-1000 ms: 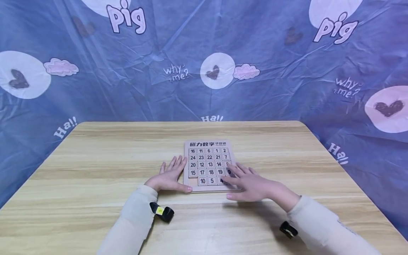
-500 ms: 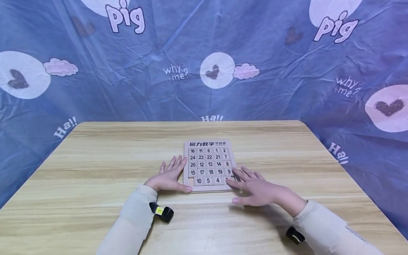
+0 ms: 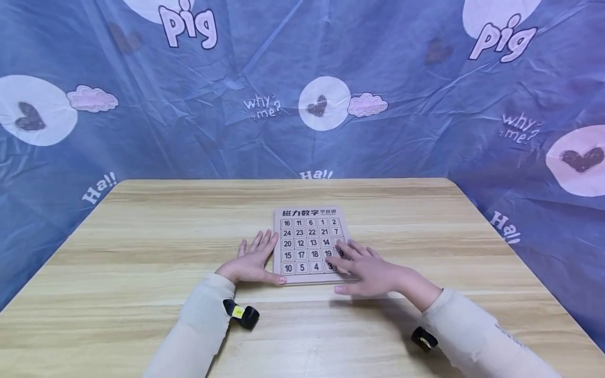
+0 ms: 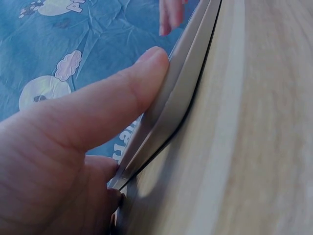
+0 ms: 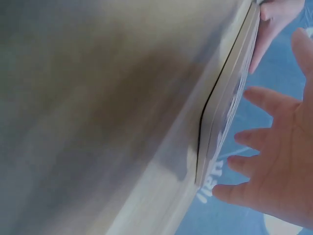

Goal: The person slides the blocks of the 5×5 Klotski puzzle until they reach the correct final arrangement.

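A number sliding puzzle lies flat on the table, its square tiles in rows under a printed title. My left hand steadies its front left corner, the thumb resting on the front rim and the straight fingers along the left side. In the left wrist view the left thumb presses against the board's edge. Over the lower right tiles hovers my right hand, fingers spread, the index fingertip right at the tile marked 3. It partly covers tiles there. In the right wrist view the right hand's fingers point at the board.
The wood-grain table extends around the board on all sides. Behind it hangs a blue printed cloth. Each sleeve carries a small black wrist device, such as the one on the left forearm.
The bottom row of tiles has slid left, so tile 10 now sits under 15 in the corner. My right hand drew back right, then returned left over the board. The left hand stayed put.
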The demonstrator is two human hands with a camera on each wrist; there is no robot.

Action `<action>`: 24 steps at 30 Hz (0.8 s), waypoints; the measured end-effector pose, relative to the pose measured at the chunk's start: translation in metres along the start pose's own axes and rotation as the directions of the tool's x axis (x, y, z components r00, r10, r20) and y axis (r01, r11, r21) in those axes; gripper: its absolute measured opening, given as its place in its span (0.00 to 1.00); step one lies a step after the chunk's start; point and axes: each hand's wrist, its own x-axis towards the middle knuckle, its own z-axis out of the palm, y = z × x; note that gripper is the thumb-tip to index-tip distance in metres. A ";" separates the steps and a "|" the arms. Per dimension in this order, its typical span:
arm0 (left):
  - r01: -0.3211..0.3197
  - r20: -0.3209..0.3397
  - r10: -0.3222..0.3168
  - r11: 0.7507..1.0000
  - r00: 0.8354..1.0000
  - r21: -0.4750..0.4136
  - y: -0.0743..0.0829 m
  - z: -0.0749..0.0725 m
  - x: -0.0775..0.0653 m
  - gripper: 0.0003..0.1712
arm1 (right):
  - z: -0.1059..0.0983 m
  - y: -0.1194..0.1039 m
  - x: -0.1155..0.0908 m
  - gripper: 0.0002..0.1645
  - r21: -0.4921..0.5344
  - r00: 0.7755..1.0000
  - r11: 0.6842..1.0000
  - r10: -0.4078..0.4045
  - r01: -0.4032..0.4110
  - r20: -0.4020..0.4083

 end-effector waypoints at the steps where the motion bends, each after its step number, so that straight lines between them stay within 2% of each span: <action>1: 0.000 -0.001 0.000 1.000 1.000 0.001 0.000 0.000 0.000 0.65 | -0.001 0.003 0.003 0.42 0.010 1.000 1.000 0.019 -0.019 -0.007; 6: 0.004 -0.005 -0.004 1.000 1.000 0.000 0.001 -0.001 -0.001 0.65 | -0.006 0.020 0.020 0.43 0.031 0.991 0.991 0.129 -0.127 -0.043; 13: 0.007 0.003 -0.007 1.000 1.000 0.005 0.001 0.000 0.000 0.66 | -0.008 0.033 0.036 0.46 0.053 0.972 0.971 0.235 -0.234 -0.023; 17: 0.005 0.001 -0.005 1.000 1.000 0.008 0.001 0.001 0.001 0.66 | -0.008 0.033 0.034 0.46 0.051 0.969 0.968 0.245 -0.245 -0.009; 24: 0.006 -0.003 -0.006 1.000 1.000 0.008 0.001 -0.001 0.000 0.66 | -0.004 0.029 0.026 0.45 0.036 0.976 0.975 0.218 -0.218 -0.014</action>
